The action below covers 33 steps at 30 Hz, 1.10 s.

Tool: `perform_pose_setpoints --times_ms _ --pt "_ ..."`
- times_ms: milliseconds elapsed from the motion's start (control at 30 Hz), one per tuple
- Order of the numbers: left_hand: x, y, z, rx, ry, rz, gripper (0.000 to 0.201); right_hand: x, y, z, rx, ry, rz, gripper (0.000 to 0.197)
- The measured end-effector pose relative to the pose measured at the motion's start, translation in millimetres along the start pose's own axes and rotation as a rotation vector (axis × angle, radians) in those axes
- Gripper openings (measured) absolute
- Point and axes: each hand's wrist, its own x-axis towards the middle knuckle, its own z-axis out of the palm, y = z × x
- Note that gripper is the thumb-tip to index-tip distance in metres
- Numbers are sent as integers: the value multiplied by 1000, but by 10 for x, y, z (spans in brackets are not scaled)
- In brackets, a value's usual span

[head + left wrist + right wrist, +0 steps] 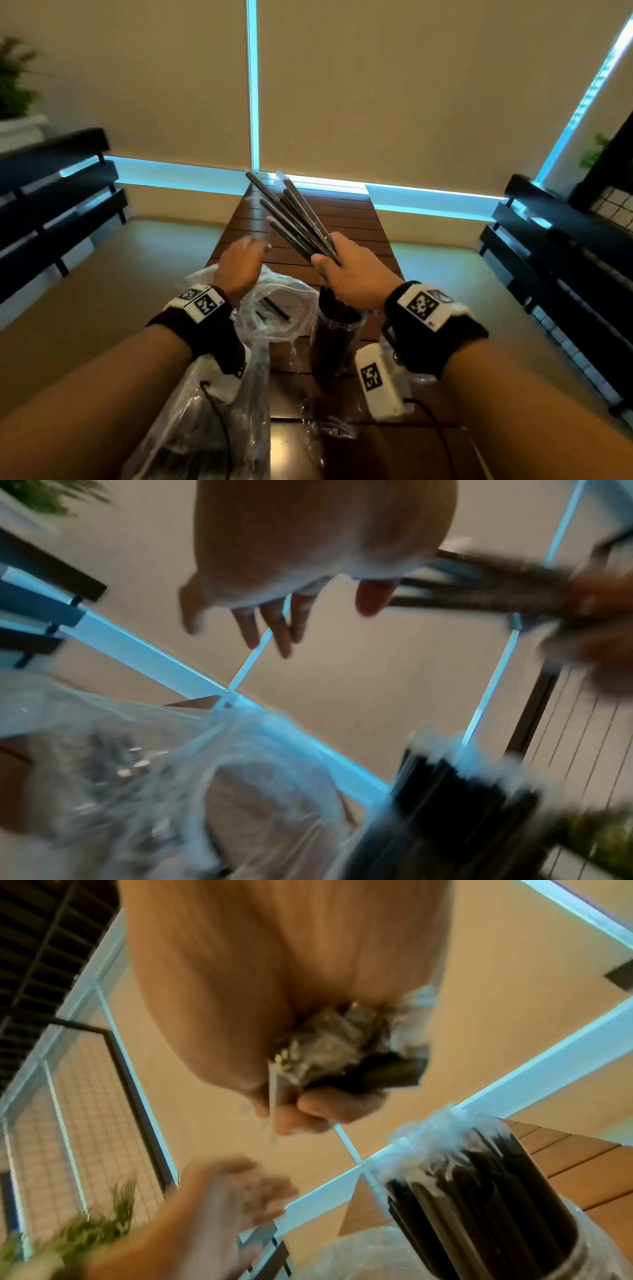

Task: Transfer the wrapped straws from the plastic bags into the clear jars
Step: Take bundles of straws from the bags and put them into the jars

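Down the middle runs a brown slatted counter (346, 219). Two clear bags lie on it: one bag (191, 404) is near the person, and the other bag (281, 308) is farther off, beside the jar (334, 337). The jar stands upright, full of black straws. Above the jar, the right hand (349, 270) grips a fanned bunch of wrapped straws (294, 219). The left hand (239, 263) is blurred above the bags, fingers loose, holding nothing.
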Motion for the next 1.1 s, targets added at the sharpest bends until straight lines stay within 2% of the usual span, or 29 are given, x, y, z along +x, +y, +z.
perform_pose_setpoints --times_ms 33,100,133,167,200,267,333,400,467,533,633,733,800,900,933,967,1033,1100 --pt "-65 160 -80 -285 -45 12 45 26 5 85 -5 41 -28 21" --pt "-145 356 -231 -767 -229 -63 65 58 -11 245 -3 106 -104 21" --pt "-157 441 -291 -905 -273 -76 77 69 -26 323 -5 135 -144 21" --pt "-167 494 -318 -963 -256 -81 80 82 -46 395 -12 152 -180 21" --pt "-195 584 -329 -990 -236 -76 72 95 -70 465 -18 150 -212 22" --pt "-219 679 -293 -985 -136 -110 48 119 -125 595 -16 117 -244 22" --pt "-225 752 -234 -958 17 -164 34 123 -180 684 7 126 -271 23" --pt "-245 839 -224 -886 144 -137 17 130 -215 718 84 166 -300 29" --pt "-264 935 -249 -784 187 -30 28 159 -226 709 140 196 -255 35" --pt "-284 1041 -304 -691 190 98 36 215 -212 680 147 164 -115 46" --pt "-303 1171 -397 -610 175 262 37 239 -214 649 189 -2 63 57" --pt "-366 1261 -426 -550 149 395 35 289 -217 632 488 -71 178 39" --pt "-411 1302 -412 -504 150 445 35 357 -206 610 489 -37 200 34" --pt "-454 1249 -336 -413 95 423 37 411 -279 592 431 -18 155 29" --pt "-480 1212 -293 -371 62 400 39 424 -301 590 441 -6 98 20" --pt "-511 1172 -242 -331 33 386 42 413 -325 568 469 -5 29 20" --pt "-552 1118 -162 -258 26 376 40 351 -347 525 532 -41 -102 37" --pt "-530 1087 -149 -219 54 355 41 298 -282 484 439 -45 -139 33"
